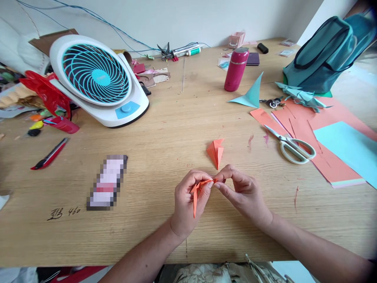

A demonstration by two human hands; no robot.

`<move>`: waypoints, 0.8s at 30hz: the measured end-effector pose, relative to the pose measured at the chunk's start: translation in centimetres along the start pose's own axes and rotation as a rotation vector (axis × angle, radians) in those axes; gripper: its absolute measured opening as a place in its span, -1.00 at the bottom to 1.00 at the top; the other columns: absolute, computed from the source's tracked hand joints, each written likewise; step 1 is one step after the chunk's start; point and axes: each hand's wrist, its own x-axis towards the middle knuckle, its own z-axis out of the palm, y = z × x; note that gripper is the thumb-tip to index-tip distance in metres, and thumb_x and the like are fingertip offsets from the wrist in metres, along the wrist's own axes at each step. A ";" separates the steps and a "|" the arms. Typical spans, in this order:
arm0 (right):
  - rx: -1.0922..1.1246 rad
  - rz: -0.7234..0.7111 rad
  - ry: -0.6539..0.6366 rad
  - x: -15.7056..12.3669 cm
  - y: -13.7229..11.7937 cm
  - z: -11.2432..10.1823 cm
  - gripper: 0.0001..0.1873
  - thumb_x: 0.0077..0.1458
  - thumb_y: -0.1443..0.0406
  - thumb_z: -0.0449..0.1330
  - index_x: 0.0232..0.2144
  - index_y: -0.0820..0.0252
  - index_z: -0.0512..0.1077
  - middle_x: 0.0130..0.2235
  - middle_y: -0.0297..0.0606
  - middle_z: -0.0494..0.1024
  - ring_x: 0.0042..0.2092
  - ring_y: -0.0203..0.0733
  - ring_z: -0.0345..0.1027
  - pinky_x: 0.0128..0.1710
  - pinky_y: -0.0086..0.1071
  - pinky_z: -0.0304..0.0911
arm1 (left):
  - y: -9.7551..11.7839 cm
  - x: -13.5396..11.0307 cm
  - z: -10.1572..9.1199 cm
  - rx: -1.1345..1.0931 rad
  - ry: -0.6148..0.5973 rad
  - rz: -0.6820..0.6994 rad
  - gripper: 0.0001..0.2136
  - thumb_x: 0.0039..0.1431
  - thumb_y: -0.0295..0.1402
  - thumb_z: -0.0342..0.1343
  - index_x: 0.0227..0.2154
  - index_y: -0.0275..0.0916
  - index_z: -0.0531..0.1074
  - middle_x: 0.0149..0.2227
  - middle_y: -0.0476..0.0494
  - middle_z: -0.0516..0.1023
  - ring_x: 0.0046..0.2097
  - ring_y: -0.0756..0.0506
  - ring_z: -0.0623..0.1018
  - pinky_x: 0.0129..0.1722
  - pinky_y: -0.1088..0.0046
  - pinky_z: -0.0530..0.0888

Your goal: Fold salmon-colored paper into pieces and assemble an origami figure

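Observation:
Between my hands, above the front of the wooden table, is a folded piece of orange paper (195, 200) with narrow pointed parts. My left hand (188, 198) is closed around its body, thumb and fingers pinching it, and one thin point hangs down below the fingers. At the other end, my right hand (243, 192) pinches a small tip between thumb and forefinger. The fingers of both hands nearly meet there, so part of the paper is hidden. Just beyond them lies a second folded orange paper piece (215, 152), touched by neither hand.
White-handled scissors (297, 150) lie on orange paper sheets (338, 167) at right, near folded teal paper (250, 94). A pink bottle (236, 70) and teal bag (319, 59) stand behind. Leftward are a fan (100, 78), a red utility knife (50, 154) and a blurred-out phone-like object (107, 182).

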 end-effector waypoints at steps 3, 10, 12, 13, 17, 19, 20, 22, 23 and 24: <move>-0.021 -0.015 0.012 0.0 0.0 0.1 -0.94 0.24 0.32 0.28 -0.32 0.10 0.49 -0.36 -0.34 0.48 -0.30 -0.25 0.34 -0.25 -0.33 0.26 | 0.2 -0.1 0.1 -0.012 0.011 -0.063 -0.95 0.30 -0.41 0.16 -0.30 -0.23 0.47 -0.33 -0.05 0.52 -0.30 0.01 0.51 -0.29 0.53 0.45; 0.008 0.013 0.000 0.1 0.1 0.2 -0.92 0.26 0.29 0.27 -0.32 0.10 0.46 -0.35 -0.33 0.46 -0.29 -0.24 0.33 -0.25 -0.32 0.27 | 0.3 0.0 0.2 -0.047 -0.004 -0.163 -0.88 0.31 -0.33 0.15 -0.34 -0.23 0.44 -0.45 0.04 0.46 -0.48 0.07 0.41 -0.47 0.58 0.39; -0.002 0.006 -0.005 0.0 0.1 0.1 -0.92 0.27 0.28 0.26 -0.32 0.10 0.45 -0.35 -0.32 0.46 -0.29 -0.22 0.33 -0.24 -0.31 0.28 | 0.3 0.0 0.2 -0.051 -0.010 -0.169 -0.88 0.32 -0.32 0.14 -0.34 -0.23 0.43 -0.46 0.05 0.44 -0.50 0.08 0.40 -0.48 0.58 0.39; -0.007 0.000 -0.007 0.0 0.1 0.1 -0.92 0.27 0.28 0.25 -0.31 0.10 0.45 -0.35 -0.32 0.46 -0.29 -0.22 0.33 -0.24 -0.31 0.28 | 0.3 0.0 0.2 -0.049 -0.011 -0.167 -0.88 0.32 -0.32 0.13 -0.34 -0.22 0.43 -0.47 0.06 0.44 -0.50 0.08 0.39 -0.48 0.58 0.39; 0.006 -0.015 -0.014 0.0 0.1 0.0 -0.93 0.28 0.28 0.25 -0.30 0.09 0.46 -0.34 -0.31 0.47 -0.28 -0.21 0.33 -0.22 -0.30 0.27 | 0.3 0.0 0.2 -0.019 0.005 -0.139 -0.89 0.31 -0.34 0.14 -0.34 -0.22 0.43 -0.47 0.05 0.43 -0.49 0.07 0.39 -0.47 0.58 0.39; 0.026 0.000 -0.002 0.0 0.1 -0.1 -0.92 0.29 0.26 0.23 -0.30 0.09 0.47 -0.33 -0.31 0.48 -0.27 -0.21 0.33 -0.21 -0.29 0.26 | 0.3 0.1 0.1 -0.002 0.014 -0.126 -0.90 0.30 -0.34 0.15 -0.34 -0.22 0.44 -0.46 0.04 0.45 -0.47 0.06 0.41 -0.46 0.57 0.40; 0.037 0.010 0.004 0.0 0.1 -0.1 -0.91 0.29 0.26 0.23 -0.30 0.09 0.47 -0.33 -0.30 0.48 -0.27 -0.20 0.34 -0.22 -0.29 0.26 | 0.2 0.1 0.1 0.003 0.015 -0.119 -0.91 0.30 -0.34 0.15 -0.32 -0.22 0.45 -0.45 0.02 0.46 -0.46 0.05 0.42 -0.45 0.57 0.40; 0.052 0.027 0.004 0.1 0.2 -0.1 -0.89 0.30 0.25 0.22 -0.31 0.09 0.47 -0.34 -0.30 0.48 -0.28 -0.20 0.34 -0.23 -0.30 0.26 | 0.1 0.1 0.1 0.011 0.005 -0.112 -0.93 0.30 -0.35 0.15 -0.30 -0.22 0.47 -0.41 0.00 0.50 -0.43 0.04 0.44 -0.42 0.55 0.42; 0.053 0.033 -0.002 0.2 0.2 -0.2 -0.89 0.30 0.25 0.22 -0.31 0.10 0.47 -0.35 -0.30 0.48 -0.28 -0.21 0.33 -0.23 -0.30 0.26 | 0.1 0.1 0.1 0.014 -0.001 -0.109 -0.93 0.29 -0.36 0.16 -0.29 -0.22 0.49 -0.39 -0.01 0.51 -0.42 0.04 0.45 -0.41 0.55 0.42; 0.051 0.038 -0.010 0.2 0.2 -0.2 -0.88 0.30 0.25 0.22 -0.32 0.10 0.47 -0.35 -0.31 0.47 -0.28 -0.21 0.33 -0.23 -0.30 0.26 | 0.0 0.1 0.0 0.018 -0.008 -0.107 -0.93 0.29 -0.36 0.16 -0.29 -0.23 0.49 -0.39 -0.02 0.51 -0.42 0.04 0.45 -0.40 0.55 0.41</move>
